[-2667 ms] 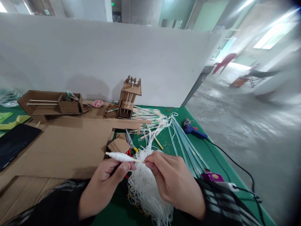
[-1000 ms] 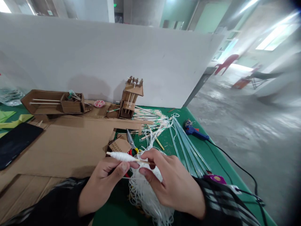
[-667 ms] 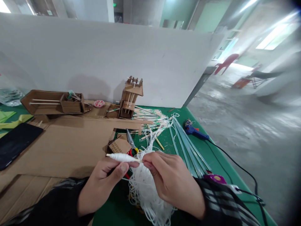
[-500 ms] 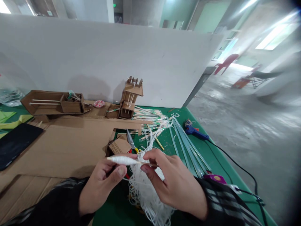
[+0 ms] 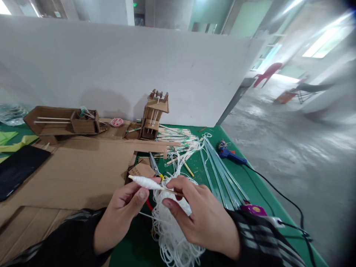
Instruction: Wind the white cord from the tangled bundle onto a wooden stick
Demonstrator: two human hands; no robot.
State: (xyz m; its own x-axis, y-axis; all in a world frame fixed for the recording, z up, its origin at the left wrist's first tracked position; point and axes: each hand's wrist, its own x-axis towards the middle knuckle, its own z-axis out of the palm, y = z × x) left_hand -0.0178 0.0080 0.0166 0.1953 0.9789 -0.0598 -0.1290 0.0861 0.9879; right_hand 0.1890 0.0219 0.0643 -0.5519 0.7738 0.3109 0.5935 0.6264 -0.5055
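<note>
A thin wooden stick wound with white string (image 5: 146, 182) is held level in front of me. My left hand (image 5: 122, 211) pinches its middle between thumb and fingers. My right hand (image 5: 198, 217) is closed on the stick's bare right end, fingers curled round it. Under both hands a loose tangle of white string (image 5: 172, 230) lies on the green table (image 5: 250, 185) and trails away toward the back. Red-handled scissors (image 5: 153, 167) lie just beyond the stick.
Large cardboard sheets (image 5: 75, 174) cover the left. Cardboard models, a boat (image 5: 63, 122) and a small tower (image 5: 152, 115), stand by the white partition. Clear glue sticks (image 5: 219, 170), a blue glue gun (image 5: 229, 154) with black cable and a black tablet (image 5: 19, 167) lie around.
My right hand's fingers have kept shifting along the stick's right end, turning it. The wound stick tilted slightly, its left tip now higher. Everything else stayed put.
</note>
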